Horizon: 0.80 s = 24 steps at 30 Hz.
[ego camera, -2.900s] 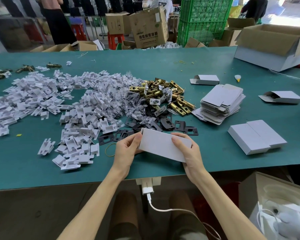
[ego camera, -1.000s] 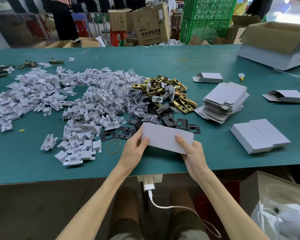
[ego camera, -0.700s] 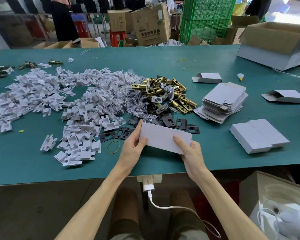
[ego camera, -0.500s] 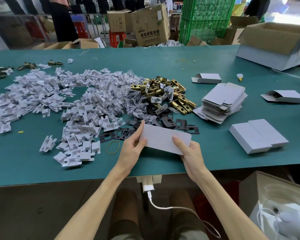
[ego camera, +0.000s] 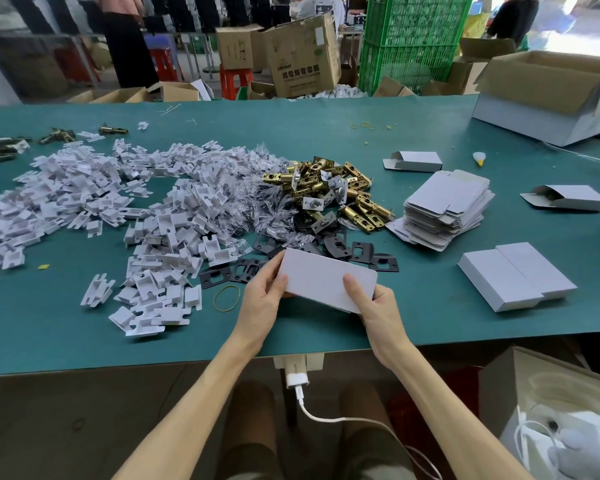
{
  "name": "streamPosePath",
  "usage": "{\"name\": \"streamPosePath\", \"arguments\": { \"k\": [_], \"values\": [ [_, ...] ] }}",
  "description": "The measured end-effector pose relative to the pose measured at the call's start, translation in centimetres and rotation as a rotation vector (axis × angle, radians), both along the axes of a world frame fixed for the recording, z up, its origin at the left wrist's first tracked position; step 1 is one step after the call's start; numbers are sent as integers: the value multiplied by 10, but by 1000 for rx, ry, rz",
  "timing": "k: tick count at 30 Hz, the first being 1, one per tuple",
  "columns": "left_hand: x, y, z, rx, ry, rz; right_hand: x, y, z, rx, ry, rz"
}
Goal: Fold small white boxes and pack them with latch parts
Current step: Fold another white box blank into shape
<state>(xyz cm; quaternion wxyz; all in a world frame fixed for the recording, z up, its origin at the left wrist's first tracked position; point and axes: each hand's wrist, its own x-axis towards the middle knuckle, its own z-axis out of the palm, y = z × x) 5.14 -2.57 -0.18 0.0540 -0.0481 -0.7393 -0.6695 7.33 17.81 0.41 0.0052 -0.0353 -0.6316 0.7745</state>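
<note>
A small white box (ego camera: 321,276) hangs just above the green table (ego camera: 84,323) near its front edge. My left hand (ego camera: 262,301) grips its left end, thumb on top. My right hand (ego camera: 374,304) grips its right end, thumb lying across the top face. Behind the box lie black strike plates (ego camera: 361,251) and a heap of brass latches (ego camera: 329,192). White cardboard inserts (ego camera: 146,230) and clear bags of screws (ego camera: 253,192) spread over the left half of the table. A stack of flat box blanks (ego camera: 445,207) sits to the right.
Two closed white boxes (ego camera: 515,275) lie at the right front. Half-folded boxes rest farther back (ego camera: 413,161) and at the far right (ego camera: 565,197). A large open carton (ego camera: 548,98) stands at the back right. A yellow rubber band (ego camera: 226,298) lies left of my left hand.
The box has stayed in both hands and shifted only slightly. My grip on its ends looks the same as before.
</note>
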Motion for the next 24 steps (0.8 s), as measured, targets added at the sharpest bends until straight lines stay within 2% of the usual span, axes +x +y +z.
{"name": "streamPosePath", "arguments": {
  "k": [5, 7, 10, 12, 16, 18, 22, 24],
  "values": [
    [-3, -6, 1, 327, -103, 146, -2, 6, 6, -283, 38, -18],
    [-1, -4, 3, 285, -93, 138, 0, 4, 8, -152, 106, 42],
    [3, 2, 1, 55, -25, 62, 1, -3, 5, 127, 217, 180],
    [4, 5, 0, -11, -22, 6, 0, -5, 4, 210, 234, 151],
    [7, 8, 6, -57, 30, -52, 2, -4, 4, 98, 172, 24],
    [8, 9, 10, -120, 78, -82, 3, -6, 5, 140, 156, -6],
    [11, 7, 12, -23, 42, -181, 1, -10, 9, 262, 135, 46],
    [11, 5, 12, 57, 23, -156, -4, -9, 13, 336, 150, 110]
  ]
}}
